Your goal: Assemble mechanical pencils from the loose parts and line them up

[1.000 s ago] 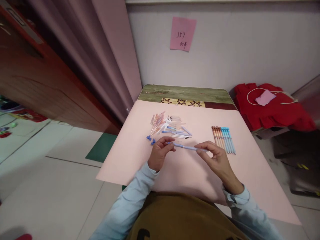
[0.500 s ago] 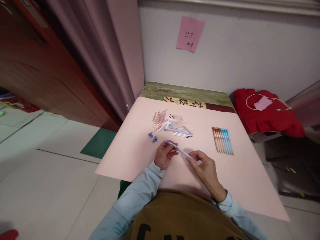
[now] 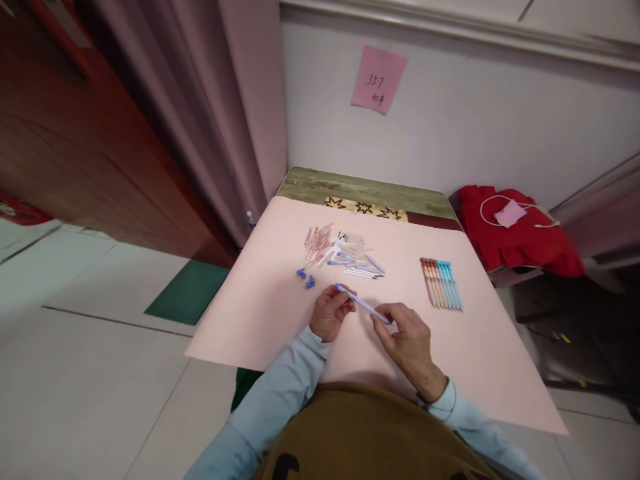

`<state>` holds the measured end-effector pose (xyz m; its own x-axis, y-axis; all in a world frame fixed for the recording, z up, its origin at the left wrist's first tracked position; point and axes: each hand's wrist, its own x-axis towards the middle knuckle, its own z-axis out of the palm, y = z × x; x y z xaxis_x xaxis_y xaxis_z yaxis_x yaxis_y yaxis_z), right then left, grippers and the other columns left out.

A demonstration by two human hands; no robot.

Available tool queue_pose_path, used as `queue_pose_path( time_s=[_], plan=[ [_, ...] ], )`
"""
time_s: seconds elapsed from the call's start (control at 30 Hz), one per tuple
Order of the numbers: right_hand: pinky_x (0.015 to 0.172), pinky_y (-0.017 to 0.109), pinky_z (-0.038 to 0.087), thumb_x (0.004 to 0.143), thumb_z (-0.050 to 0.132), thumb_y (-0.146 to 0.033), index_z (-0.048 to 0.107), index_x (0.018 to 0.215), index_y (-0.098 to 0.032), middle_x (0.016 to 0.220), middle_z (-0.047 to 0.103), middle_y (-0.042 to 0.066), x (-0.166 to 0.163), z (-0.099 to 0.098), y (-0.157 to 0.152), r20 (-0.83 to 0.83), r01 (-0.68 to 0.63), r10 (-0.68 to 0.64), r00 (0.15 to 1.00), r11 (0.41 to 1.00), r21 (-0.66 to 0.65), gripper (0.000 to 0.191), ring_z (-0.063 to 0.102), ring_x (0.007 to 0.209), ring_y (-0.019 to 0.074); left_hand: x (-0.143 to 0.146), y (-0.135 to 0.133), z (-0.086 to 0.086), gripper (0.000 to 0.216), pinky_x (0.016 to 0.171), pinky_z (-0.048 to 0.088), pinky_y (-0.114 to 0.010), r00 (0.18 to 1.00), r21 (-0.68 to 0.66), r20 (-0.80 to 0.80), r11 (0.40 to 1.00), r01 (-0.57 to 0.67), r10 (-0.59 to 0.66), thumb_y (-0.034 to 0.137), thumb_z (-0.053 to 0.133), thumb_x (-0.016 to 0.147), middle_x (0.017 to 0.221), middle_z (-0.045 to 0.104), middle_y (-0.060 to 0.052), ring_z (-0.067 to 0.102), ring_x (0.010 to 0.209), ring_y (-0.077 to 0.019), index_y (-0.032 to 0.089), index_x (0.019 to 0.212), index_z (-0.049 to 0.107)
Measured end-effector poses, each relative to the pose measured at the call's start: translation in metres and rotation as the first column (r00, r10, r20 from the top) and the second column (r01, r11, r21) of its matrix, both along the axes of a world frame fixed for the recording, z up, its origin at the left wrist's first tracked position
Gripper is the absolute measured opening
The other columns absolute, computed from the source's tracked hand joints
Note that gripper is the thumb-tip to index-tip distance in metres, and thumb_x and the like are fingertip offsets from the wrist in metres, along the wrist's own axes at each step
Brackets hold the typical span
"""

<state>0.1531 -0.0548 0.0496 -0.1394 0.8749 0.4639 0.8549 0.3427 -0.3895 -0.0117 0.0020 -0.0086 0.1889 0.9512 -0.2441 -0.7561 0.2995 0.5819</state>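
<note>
Reading from the blue pen, a heap of pen parts blocks 11 to 12 o'clock, blue pieces 10, a row of pens 3. My right hand fills 4. Bare pink paper leaves me a lane at 1 and room past my left hand at 9.

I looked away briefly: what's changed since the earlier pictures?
The right hand has drawn back and leftward, closer to the left hand, so the blue pen, nearly crosswise before, now slants back at its right end. Both hands keep hold. The loose parts and pen row stayed put.
</note>
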Motion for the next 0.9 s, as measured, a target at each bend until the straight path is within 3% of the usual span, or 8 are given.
queue_pose_path(
  time_s=[0.27, 0.57, 0.77, 0.9],
  plan=[
    [0.067, 0.029, 0.040, 0.093, 0.054, -0.031, 0.065, 0.085, -0.020, 0.072, 0.064, 0.003, -0.006, 0.002, 0.001, 0.075, 0.019, -0.020, 0.997, 1.000, 0.010, 0.018, 0.056, 0.065, 0.0166, -0.001, -0.002, 0.001, 0.035, 0.056, 0.053, -0.025, 0.999, -0.007, 0.014, 0.999, 0.033, -0.033, 0.031, 0.086, 0.065, 0.081, 0.073, -0.007, 0.062, 0.059, -0.0108, 0.012, 0.086, 0.065],
    [0.058, 0.028, 0.037, 0.099, 0.043, -0.043, 0.073, 0.087, -0.022, 0.077, 0.074, 0.006, -0.009, -0.002, -0.003, 0.058, 0.133, -0.124, 0.991, 0.971, -0.198, 0.039, 0.065, 0.063, 0.0189, -0.002, -0.005, 0.001, 0.041, 0.059, 0.057, -0.029, 0.996, 0.004, -0.040, 0.996, 0.084, -0.084, 0.031, 0.086, 0.066, 0.088, 0.075, -0.010, 0.066, 0.059, -0.0132, 0.013, 0.092, 0.060],
    [0.060, 0.028, 0.043, 0.091, 0.055, -0.049, 0.062, 0.119, -0.021, 0.081, 0.073, 0.003, -0.014, 0.000, -0.005, -0.059, 0.098, -0.122, 0.991, 0.945, -0.311, 0.039, 0.066, 0.065, 0.0190, -0.002, -0.005, 0.001, 0.042, 0.060, 0.057, -0.027, 0.999, -0.003, -0.045, 1.000, 0.003, -0.003, 0.031, 0.087, 0.063, 0.084, 0.075, -0.008, 0.065, 0.058, -0.0113, 0.012, 0.089, 0.060],
    [0.059, 0.026, 0.041, 0.090, 0.055, -0.045, 0.063, 0.094, -0.022, 0.074, 0.070, 0.001, -0.012, -0.001, -0.005, -0.081, 0.098, -0.132, 0.988, 0.937, -0.336, 0.024, 0.064, 0.064, 0.0181, -0.002, -0.005, 0.000, 0.043, 0.058, 0.056, -0.028, 0.998, 0.002, -0.062, 1.000, 0.022, -0.022, 0.031, 0.087, 0.063, 0.085, 0.075, -0.009, 0.064, 0.057, -0.0115, 0.012, 0.091, 0.060]
  ],
)
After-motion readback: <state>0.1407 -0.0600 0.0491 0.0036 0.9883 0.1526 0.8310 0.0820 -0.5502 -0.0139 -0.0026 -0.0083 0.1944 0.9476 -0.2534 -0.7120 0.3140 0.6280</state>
